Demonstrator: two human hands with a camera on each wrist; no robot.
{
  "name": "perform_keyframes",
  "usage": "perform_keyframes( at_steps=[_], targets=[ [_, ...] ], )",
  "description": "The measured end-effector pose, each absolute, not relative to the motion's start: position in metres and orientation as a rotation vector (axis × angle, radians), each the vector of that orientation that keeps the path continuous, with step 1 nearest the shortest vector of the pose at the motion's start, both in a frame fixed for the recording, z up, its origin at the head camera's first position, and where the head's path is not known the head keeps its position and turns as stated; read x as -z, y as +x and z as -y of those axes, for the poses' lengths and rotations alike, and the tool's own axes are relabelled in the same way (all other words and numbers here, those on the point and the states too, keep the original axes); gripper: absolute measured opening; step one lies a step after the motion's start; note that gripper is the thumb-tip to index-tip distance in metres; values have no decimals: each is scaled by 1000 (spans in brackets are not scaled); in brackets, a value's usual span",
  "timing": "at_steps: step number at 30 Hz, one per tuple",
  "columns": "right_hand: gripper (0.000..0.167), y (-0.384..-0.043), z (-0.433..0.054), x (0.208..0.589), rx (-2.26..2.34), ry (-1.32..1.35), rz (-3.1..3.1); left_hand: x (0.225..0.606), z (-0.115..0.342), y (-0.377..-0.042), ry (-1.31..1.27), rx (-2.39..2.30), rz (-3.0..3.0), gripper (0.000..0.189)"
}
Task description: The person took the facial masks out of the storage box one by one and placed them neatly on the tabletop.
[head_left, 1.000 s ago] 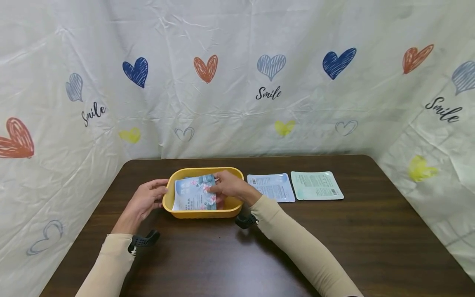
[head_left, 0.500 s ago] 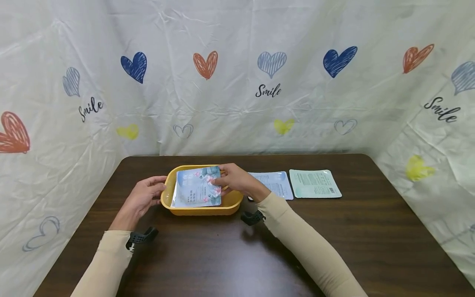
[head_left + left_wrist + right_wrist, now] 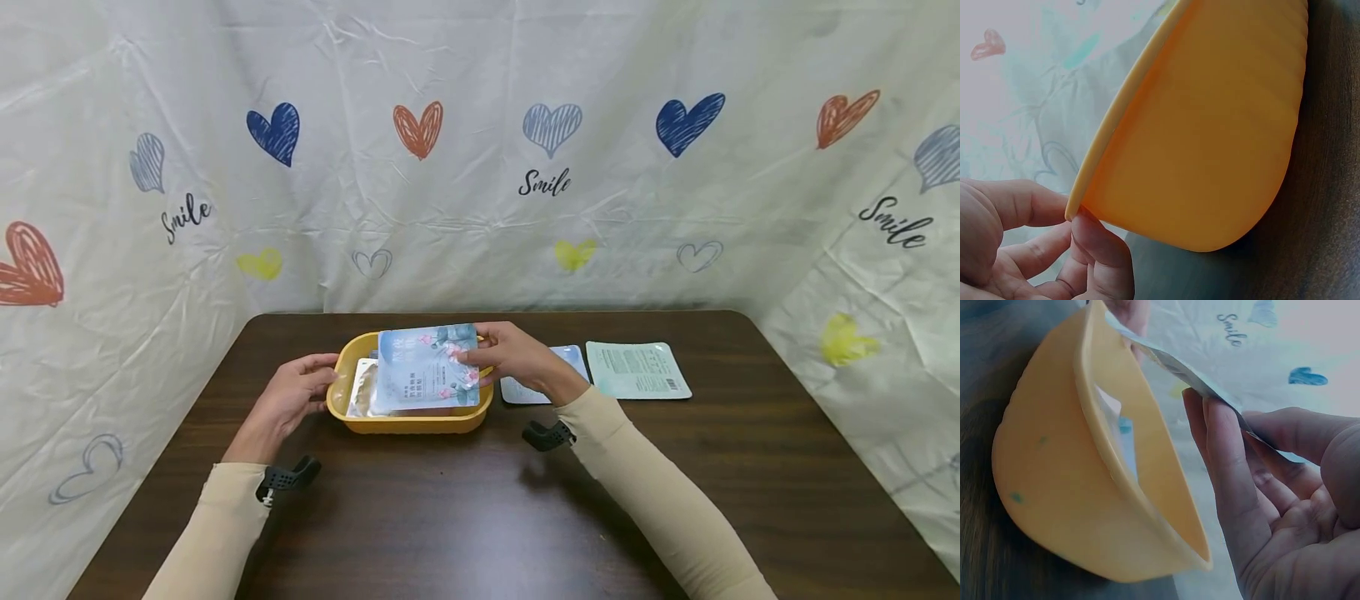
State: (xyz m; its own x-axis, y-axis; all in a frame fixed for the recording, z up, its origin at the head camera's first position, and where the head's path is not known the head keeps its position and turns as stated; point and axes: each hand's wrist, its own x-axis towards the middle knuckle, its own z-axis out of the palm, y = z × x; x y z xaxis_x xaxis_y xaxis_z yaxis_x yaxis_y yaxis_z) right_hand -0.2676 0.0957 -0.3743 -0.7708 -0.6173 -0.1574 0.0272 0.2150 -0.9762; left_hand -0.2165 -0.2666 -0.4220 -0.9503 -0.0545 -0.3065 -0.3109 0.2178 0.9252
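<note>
Thin floral packet (image 3: pixel 420 371) is pinched by the right hand (image 3: pixel 517 357), smooth tub rim (image 3: pixel 1112 119) by the left hand (image 3: pixel 292 396).

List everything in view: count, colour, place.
Table: one, dark brown, foreground.
Basin: one, yellow, toward the table's far edge.
Floral packet: one, blue with pink flowers, held over the basin.
Packets inside the basin: count unclear, silver and blue.
Partly hidden packet: one, pale blue, right of the basin.
Rightmost packet: one, pale green, on the table.
Backdrop cloth: count unclear, white, heart-printed, behind the table.
Wrist straps: two, black, one per wrist.
Sleeves: two, beige, on the arms.
Left hand: one, bare, fingers pinching the basin's rim.
Right hand: one, bare, fingers pinching the floral packet.
</note>
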Motion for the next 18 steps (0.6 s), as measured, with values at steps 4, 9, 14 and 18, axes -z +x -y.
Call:
perform_keyframes(
  at_steps=[4, 9, 14, 18],
  targets=[
    [34, -267, -105, 374, 1630, -539, -1955, 422, 266, -216, -333, -1820, -2280, 51],
    [31, -266, -116, 373, 1656, -529, -1920, 422, 266, -216, -327, -1813, -2280, 51],
    [35, -264, -125, 371, 1656, -533, -1925, 424, 268, -217, -340, -1817, -2280, 50],
    [37, -263, -135, 371, 1665, -511, -1930, 424, 268, -216, -340, -1816, -2285, 50]
  ],
)
